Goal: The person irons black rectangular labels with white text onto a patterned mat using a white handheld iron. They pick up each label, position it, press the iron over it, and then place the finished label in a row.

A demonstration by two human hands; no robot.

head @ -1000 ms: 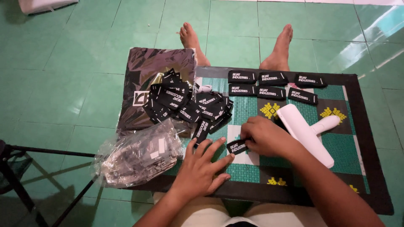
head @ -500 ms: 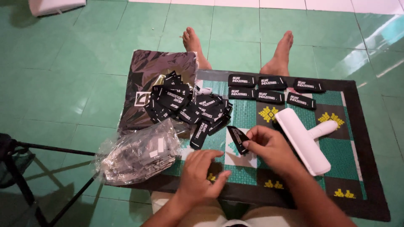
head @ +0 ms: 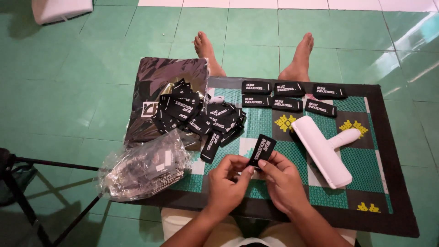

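My left hand (head: 231,183) and my right hand (head: 282,179) together pinch one small black fabric label (head: 262,149) by its lower end, lifted a little above the green patterned mat (head: 366,158). A loose pile of the same black labels (head: 196,116) lies on the mat's left part, just beyond my left hand. Several labels (head: 287,96) lie flat in two neat rows at the mat's far edge. A white lint roller (head: 322,148) rests to the right of my right hand.
A crumpled clear plastic bag (head: 146,167) sits left of my left hand. A dark printed bag (head: 157,87) lies under the pile. My bare feet (head: 299,57) rest beyond the mat on green floor tiles. A black stand leg (head: 50,164) crosses the lower left.
My right hand lifted one label off the mat. My left hand left the mat and joined it, and both now hold the label raised.
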